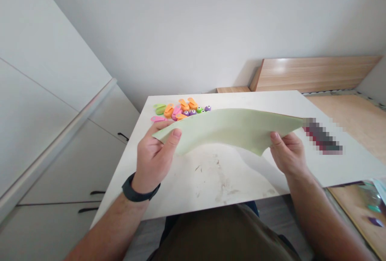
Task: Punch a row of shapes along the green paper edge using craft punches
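A pale green sheet [223, 128], perhaps paper or thin foam, is held up above the white table and bows upward in the middle. My left hand [157, 150] pinches its left end, thumb on the near face. At the right end, my right hand [288, 150] grips the sheet with the thumb on top and fingers behind. Beyond the sheet's left half lies a cluster of colourful plastic pieces, among them an orange one [169, 110], a pink one [159, 119] and a green one [160, 109]. Small purple and green balls with eyes [208, 108] lie beside them.
The white table [211, 180] has dark smudges near its front edge. A blurred-out dark and red object [322, 136] lies on its right side. White cabinets [69, 156] stand at left. A wooden bed frame [316, 74] is at right, and a wooden surface [352, 208] sits lower right.
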A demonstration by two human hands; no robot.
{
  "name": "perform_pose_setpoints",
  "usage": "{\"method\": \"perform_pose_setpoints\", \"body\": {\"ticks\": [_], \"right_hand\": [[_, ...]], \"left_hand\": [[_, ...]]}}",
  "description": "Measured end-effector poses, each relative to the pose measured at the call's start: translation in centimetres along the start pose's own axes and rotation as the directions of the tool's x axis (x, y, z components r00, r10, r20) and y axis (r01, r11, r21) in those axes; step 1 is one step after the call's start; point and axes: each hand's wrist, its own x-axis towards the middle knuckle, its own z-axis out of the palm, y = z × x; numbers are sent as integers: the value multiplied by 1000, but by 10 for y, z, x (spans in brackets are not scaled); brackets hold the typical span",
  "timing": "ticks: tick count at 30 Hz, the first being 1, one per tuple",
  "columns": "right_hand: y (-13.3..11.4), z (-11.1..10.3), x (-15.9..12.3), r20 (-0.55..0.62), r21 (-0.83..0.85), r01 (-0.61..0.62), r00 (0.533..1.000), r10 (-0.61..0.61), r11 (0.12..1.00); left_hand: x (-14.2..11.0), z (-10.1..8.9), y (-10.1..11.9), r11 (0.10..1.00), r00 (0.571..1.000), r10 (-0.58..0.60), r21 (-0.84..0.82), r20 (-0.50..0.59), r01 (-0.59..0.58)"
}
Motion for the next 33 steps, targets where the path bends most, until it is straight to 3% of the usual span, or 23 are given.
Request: {"method": "perform_pose_setpoints", "body": {"ticks": [5, 14, 33], "right_hand": [[8, 2, -3, 75, 13, -79, 994, 78, 997], [4, 4, -6, 35, 43, -67, 997, 65, 997], [11, 2, -7, 21, 48, -75, 997, 74, 996]], "left_hand": [[-4, 10, -9, 999, 998, -12, -45, 64, 15], [-7, 15, -8, 996, 995, 84, 34, 58, -86], [-13, 16, -16, 999, 995, 3, 50, 97, -8]]}}
